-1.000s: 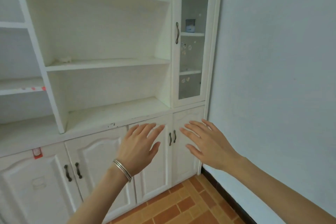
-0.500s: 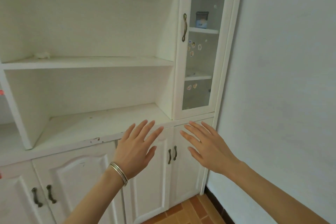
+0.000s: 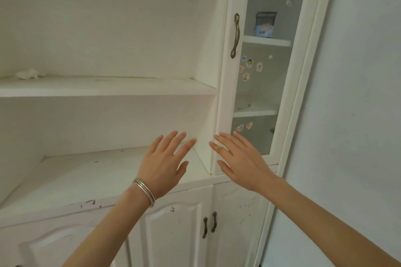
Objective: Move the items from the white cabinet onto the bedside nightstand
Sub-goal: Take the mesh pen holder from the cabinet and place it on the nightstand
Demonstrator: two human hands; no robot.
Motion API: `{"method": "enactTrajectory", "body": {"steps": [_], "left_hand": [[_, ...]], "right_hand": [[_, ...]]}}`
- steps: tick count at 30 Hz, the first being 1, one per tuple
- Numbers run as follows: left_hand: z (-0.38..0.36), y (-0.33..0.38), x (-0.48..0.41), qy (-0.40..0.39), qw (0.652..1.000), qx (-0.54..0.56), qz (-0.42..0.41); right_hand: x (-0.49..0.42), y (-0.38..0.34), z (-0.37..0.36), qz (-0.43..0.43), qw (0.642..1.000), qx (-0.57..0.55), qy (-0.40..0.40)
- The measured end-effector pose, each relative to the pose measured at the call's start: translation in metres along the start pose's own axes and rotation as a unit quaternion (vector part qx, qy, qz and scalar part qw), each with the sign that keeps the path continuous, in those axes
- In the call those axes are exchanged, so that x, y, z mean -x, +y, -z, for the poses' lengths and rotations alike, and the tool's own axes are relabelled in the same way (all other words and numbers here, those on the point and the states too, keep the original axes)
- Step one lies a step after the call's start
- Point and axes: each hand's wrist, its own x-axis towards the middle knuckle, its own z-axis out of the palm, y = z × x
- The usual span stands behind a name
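White cabinet (image 3: 227,97) holds a small box (image 3: 265,25) behind glass; left hand (image 3: 166,163) and right hand (image 3: 239,158) spread empty.

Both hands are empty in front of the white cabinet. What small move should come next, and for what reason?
Probably the right hand should rise to the bronze handle and pull the glass door open. Both the right hand and the left hand are open and hold nothing, the door looks closed, and the blue box stands on a shelf behind the glass.
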Motion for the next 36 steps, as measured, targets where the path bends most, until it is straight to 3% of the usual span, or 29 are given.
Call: {"method": "enactTrajectory", "body": {"steps": [5,17,22,27,31,36], "left_hand": [[-0.054,-0.021,-0.040,-0.012,1.000,0.001,-0.014],[-0.123,-0.091,-0.230,0.113,0.991,-0.007,-0.072],[-0.153,-0.099,-0.248,0.116,0.989,-0.025,-0.088],[-0.167,-0.107,-0.248,0.152,0.982,-0.043,-0.105],[-0.167,-0.108,-0.248,0.158,0.981,-0.043,-0.107],[-0.163,-0.106,-0.248,0.150,0.983,-0.036,-0.096]], "right_hand": [[-0.027,0.031,-0.051,0.004,1.000,0.013,-0.002],[-0.152,0.137,-0.123,-0.023,0.995,0.086,0.050],[-0.153,0.163,-0.151,0.017,0.983,0.179,0.035],[-0.150,0.185,-0.161,0.109,0.954,0.270,0.077],[-0.155,0.192,-0.155,0.158,0.941,0.288,0.085],[-0.155,0.188,-0.148,0.159,0.945,0.270,0.097]]}}
